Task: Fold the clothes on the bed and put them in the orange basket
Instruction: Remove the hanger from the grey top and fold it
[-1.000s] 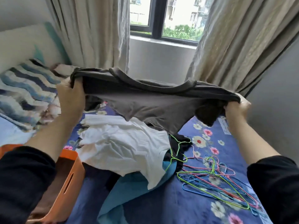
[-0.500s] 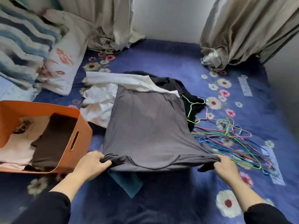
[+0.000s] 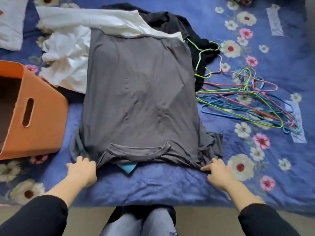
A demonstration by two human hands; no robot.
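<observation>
— While the grey T-shirt (image 3: 141, 92) is being shown flat at the frame's centre, how is it being held?
— It is merely being touched at its lower corners by the left hand (image 3: 82, 170) and right hand (image 3: 219, 172), fingers loose. The orange basket (image 3: 42, 116) is being seen at left.

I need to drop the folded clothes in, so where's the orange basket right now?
In the head view, the orange basket sits on the bed at the far left, beside the spread grey T-shirt and just nearer than the crumpled white garment.

soft even daylight, slight blur, wide-angle bending at edges.
</observation>
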